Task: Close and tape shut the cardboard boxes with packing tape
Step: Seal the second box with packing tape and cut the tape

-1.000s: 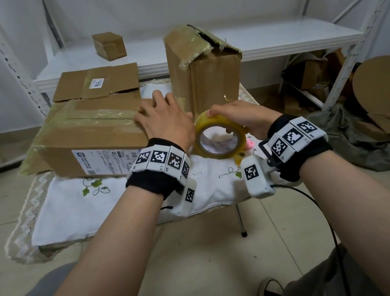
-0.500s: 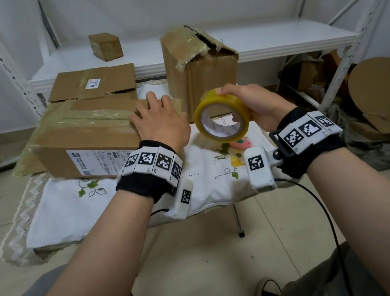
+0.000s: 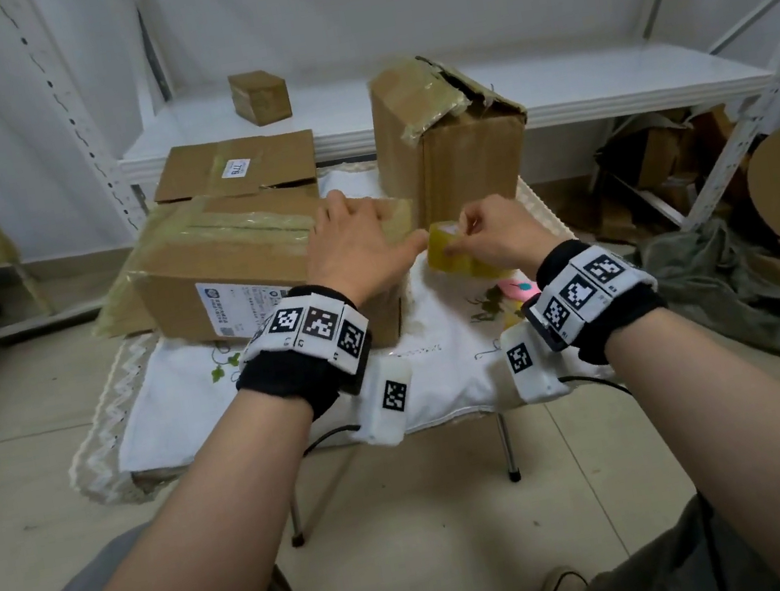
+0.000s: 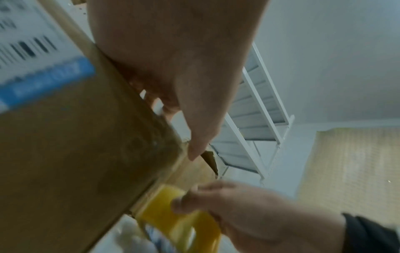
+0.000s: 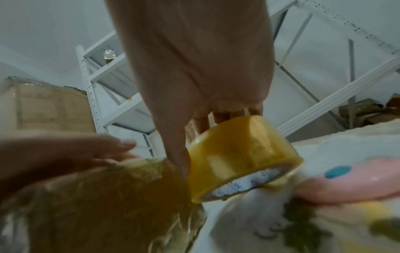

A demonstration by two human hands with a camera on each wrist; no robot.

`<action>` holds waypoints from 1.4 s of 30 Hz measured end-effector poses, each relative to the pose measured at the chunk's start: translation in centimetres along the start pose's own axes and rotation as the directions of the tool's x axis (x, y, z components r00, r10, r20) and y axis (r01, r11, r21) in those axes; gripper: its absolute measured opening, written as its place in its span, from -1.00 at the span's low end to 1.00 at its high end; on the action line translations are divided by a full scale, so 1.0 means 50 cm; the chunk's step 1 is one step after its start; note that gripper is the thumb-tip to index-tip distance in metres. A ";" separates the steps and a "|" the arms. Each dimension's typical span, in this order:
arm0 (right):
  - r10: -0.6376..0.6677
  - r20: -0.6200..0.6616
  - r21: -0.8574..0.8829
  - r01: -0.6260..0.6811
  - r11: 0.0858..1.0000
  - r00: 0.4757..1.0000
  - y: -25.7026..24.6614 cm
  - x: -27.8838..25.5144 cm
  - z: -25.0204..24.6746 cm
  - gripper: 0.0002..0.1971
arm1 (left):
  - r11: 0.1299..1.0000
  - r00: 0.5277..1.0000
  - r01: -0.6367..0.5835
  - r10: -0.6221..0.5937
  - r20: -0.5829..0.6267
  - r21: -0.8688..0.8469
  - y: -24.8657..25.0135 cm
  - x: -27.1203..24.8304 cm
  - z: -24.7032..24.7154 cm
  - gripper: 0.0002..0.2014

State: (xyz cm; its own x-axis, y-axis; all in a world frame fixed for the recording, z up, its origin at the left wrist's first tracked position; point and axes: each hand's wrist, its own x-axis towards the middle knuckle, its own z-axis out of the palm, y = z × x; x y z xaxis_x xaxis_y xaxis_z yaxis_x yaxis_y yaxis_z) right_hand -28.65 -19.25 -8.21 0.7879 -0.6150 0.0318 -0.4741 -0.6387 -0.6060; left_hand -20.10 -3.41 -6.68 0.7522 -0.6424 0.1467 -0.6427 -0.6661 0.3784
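Note:
A long cardboard box with tape over its top seam and a shipping label lies on the cloth-covered table. My left hand rests flat on the box's right end, thumb at the corner. My right hand grips a yellow roll of packing tape just off that corner, low over the cloth; the right wrist view shows the roll beside the taped box end. A tall box with a crumpled, partly open top stands behind.
A flat box with a white sticker lies behind the long one, and a small box sits on the white shelf. A pink object lies on the cloth by the roll. Cardboard scraps and grey cloth pile on the floor at right.
My right hand has brought the tape roll down from mid-air to the right end of the long box. The left hand has stayed on the box top.

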 end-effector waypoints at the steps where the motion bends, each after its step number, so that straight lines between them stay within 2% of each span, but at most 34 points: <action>1: 0.012 0.033 -0.038 -0.011 0.999 0.999 -0.001 0.002 0.007 -0.67 | 0.996 1.000 -0.001 0.000 -0.007 -0.090 -0.011 -0.001 -0.011 -0.33; 3: 0.020 0.079 -0.135 -0.009 0.991 0.997 -0.002 0.000 0.019 -0.70 | 0.972 0.999 -0.014 0.004 -0.043 -0.234 -0.036 -0.002 -0.034 -0.43; 5: 0.019 0.124 -0.212 0.007 0.977 0.992 -0.009 -0.005 0.024 -0.75 | 0.953 0.995 -0.024 -0.007 -0.104 -0.302 -0.071 -0.002 -0.062 -0.54; 7: 0.018 0.099 -0.191 0.001 0.982 0.995 -0.021 -0.005 0.023 -0.75 | 0.943 0.980 -0.003 -0.064 -0.189 -0.332 -0.116 0.000 -0.094 -0.62; 10: 0.013 -0.120 0.143 0.005 0.990 0.993 -0.048 0.000 0.010 -0.79 | 0.937 0.933 0.112 -0.214 -0.291 -0.331 -0.196 -0.003 -0.143 -0.62; 12: 0.028 -0.158 0.368 0.033 0.929 0.987 -0.071 0.000 0.009 -0.90 | 0.927 0.903 0.204 -0.302 -0.304 -0.314 -0.251 -0.009 -0.166 -0.53; 15: 0.037 -0.059 0.483 -0.004 0.876 0.998 -0.103 -0.008 0.033 -0.93 | 0.905 0.902 0.294 -0.369 -0.223 -0.308 -0.304 -0.018 -0.177 -0.48; 19: 0.114 -0.105 0.503 -0.046 0.863 0.988 -0.112 0.001 0.058 -0.89 | 0.880 0.927 0.331 -0.371 -0.058 -0.340 -0.330 -0.017 -0.165 -0.38; 25: 0.212 0.007 0.686 -0.159 0.710 0.977 -0.106 -0.006 0.062 -0.87 | 0.882 0.948 0.287 -0.316 -0.019 -0.373 -0.345 -0.007 -0.160 -0.38; 30: 0.249 0.115 0.773 -0.244 0.585 0.962 -0.099 -0.019 0.054 -0.84 | 0.828 0.945 0.255 -0.322 -0.051 -0.500 -0.341 -0.003 -0.148 -0.49; 34: 0.249 0.165 0.791 -0.279 0.544 0.954 -0.092 -0.022 0.055 -0.86 | 0.743 0.929 0.254 -0.366 -0.058 -0.619 -0.347 0.003 -0.141 -0.59; 37: 0.239 0.191 0.808 -0.291 0.513 0.952 -0.086 -0.022 0.056 -0.80 | 0.675 0.912 0.269 -0.408 -0.044 -0.687 -0.352 0.002 -0.140 -0.63; 40: 0.218 0.212 0.812 -0.296 0.503 0.953 -0.081 -0.021 0.055 -0.68 | 0.513 0.873 0.343 -0.483 0.066 -0.787 -0.361 0.004 -0.141 -0.54; 42: 0.202 0.241 0.805 -0.312 0.505 0.949 -0.079 -0.019 0.054 -0.62 | 0.461 0.861 0.370 -0.496 0.111 -0.807 -0.367 0.007 -0.142 -0.54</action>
State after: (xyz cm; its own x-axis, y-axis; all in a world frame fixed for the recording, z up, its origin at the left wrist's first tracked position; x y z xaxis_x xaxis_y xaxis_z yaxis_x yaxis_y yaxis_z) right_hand -26.47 -14.90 -7.97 0.7470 -0.6011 -0.2839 -0.1686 0.2417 -0.9556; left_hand -7.00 11.31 -7.07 0.9504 -0.2650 -0.1630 0.0991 -0.2387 0.9660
